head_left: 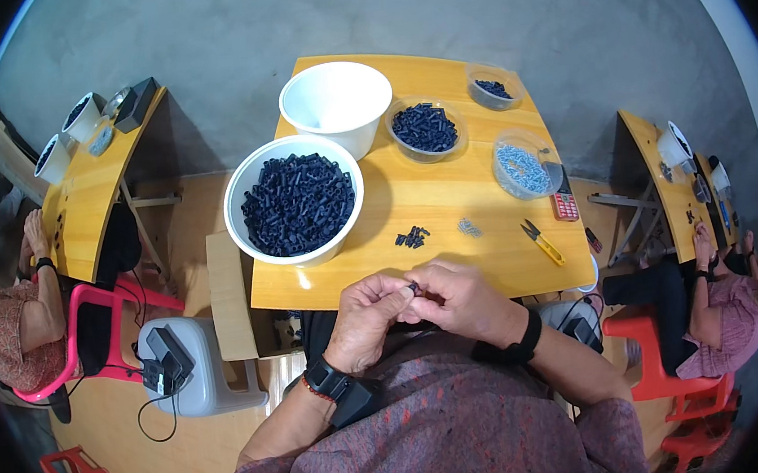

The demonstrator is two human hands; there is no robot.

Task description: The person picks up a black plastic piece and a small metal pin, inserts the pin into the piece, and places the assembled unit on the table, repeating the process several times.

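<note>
- I see the wooden table [447,194] straight ahead of me, its near edge just above my hands.
- On its left corner sits a big white bowl [241,208] full of small black plastic tubes, hanging a little over the table edge.
- Just behind it, touching or nearly so, stands an empty white tub [335,96].
- To the right of the tub is a clear dish of black tubes [425,129]; a smaller clear dish [494,88] with a few dark pieces sits at the far right corner.
- A clear dish of silver screws [523,168] stands near the right edge, with a red phone [565,206] just beside it.
- My left hand [364,321] and right hand [466,299] meet in front of my chest, just below the table's near edge, fingertips touching.
- Both hands are pinched shut on one small black piece [413,287], held between the fingertips of the two hands.
- Yellow-handled snips [543,242] lie on the table to the right of my hands.
- A little heap of black tubes [412,236] lies loose on the table just above my hands.
- A few loose screws [469,227] lie right of that heap.
</note>
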